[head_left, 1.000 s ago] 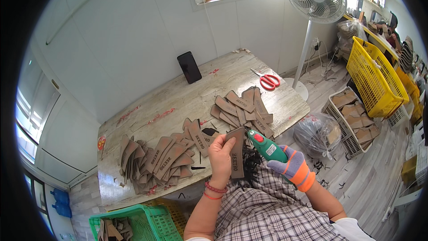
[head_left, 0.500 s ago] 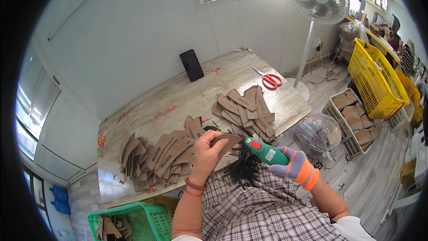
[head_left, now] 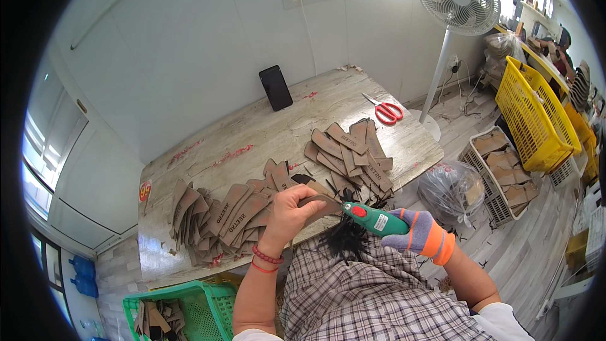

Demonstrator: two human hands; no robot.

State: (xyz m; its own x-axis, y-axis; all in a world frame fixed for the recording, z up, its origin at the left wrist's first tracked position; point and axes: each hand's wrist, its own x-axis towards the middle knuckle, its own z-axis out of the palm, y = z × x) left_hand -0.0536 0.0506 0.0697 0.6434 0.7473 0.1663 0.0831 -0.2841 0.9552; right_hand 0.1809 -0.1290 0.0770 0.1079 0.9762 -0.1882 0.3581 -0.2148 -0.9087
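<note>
My left hand (head_left: 290, 216) pinches one brown piece (head_left: 326, 204) between thumb and fingers, over the table's near edge, turned edge-on, probably so its rim meets the tool. My gloved right hand (head_left: 419, 237) is closed around the green power tool (head_left: 379, 221), its nose pointing at the piece's far end; gripping the rear likely leaves that nose free. Black scraps (head_left: 344, 242) hang below, over my checked apron (head_left: 372, 297). Loose brown pieces lie in a left pile (head_left: 235, 215) and a right pile (head_left: 353, 155), seemingly within easy reach. I cannot tell whether nose and piece touch; the piece's face is foreshortened, my gloved palm is hidden, and the green basket (head_left: 203, 311) is cut off below.
</note>
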